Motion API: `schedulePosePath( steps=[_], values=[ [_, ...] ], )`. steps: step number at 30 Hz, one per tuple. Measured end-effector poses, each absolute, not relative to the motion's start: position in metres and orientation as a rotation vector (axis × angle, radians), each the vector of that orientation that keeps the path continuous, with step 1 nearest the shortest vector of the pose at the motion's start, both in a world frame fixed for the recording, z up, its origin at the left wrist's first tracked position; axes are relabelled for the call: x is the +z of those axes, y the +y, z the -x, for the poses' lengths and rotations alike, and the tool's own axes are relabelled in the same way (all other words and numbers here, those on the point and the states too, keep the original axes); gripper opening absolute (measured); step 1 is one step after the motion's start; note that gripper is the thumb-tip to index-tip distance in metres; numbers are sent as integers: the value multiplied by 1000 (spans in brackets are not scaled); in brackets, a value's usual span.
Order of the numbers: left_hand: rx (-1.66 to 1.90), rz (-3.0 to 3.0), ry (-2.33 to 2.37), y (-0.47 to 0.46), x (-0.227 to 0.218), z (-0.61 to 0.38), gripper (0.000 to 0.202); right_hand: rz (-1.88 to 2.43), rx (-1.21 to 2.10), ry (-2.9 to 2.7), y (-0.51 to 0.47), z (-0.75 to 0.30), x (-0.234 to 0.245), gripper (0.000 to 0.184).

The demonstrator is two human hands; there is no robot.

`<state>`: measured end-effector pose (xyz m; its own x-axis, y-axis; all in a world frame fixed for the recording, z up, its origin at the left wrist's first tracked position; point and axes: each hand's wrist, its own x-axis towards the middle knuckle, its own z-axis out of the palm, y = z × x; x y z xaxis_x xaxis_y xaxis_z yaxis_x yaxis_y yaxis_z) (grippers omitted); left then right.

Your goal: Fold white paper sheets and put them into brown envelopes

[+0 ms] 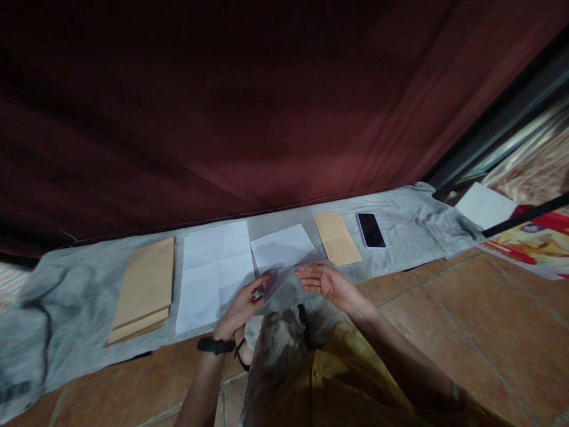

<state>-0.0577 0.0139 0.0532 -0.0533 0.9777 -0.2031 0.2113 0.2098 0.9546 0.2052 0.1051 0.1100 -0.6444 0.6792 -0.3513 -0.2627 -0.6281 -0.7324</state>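
Observation:
In the middle of the cloth, a white sheet of paper (pixel 287 244) is lifted at its near side, where a shaded flap bends up. My left hand (pixel 242 305), with a black band at the wrist, pinches the sheet's near left edge between thumb and fingers. On the other side my right hand (pixel 326 286) is open, fingers stretched out and palm up, beside the near right edge; whether it touches the paper I cannot tell. To the left lie creased white sheets (pixel 217 273). A single brown envelope (pixel 338 238) rests just beyond my right hand.
A stack of brown envelopes (pixel 146 284) lies on the left of the grey cloth (pixel 75 302). Right of the single envelope is a phone (pixel 371 230). Behind hangs a dark red curtain (pixel 267 118). Tiled floor (pixel 466 320) runs along the front, with a colourful box (pixel 537 243) at the right.

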Motion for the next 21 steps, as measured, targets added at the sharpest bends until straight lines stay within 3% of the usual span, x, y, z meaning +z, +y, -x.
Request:
schedulePosePath(
  steps=[3,13,18,21],
  values=[
    [977,-1154,1516,18,56,50,63,816,2232,-905,112,-199,112,32],
    [962,-1194,1910,41,40,49,43,1010,1960,-1116,125,-197,94,32],
    [1004,-1166,1910,43,34,46,40,1138,1686,-1403,129,-206,56,24],
    [1024,-1203,1901,40,31,45,37,1301,1346,-1571,132,-216,34,18]
  ],
)
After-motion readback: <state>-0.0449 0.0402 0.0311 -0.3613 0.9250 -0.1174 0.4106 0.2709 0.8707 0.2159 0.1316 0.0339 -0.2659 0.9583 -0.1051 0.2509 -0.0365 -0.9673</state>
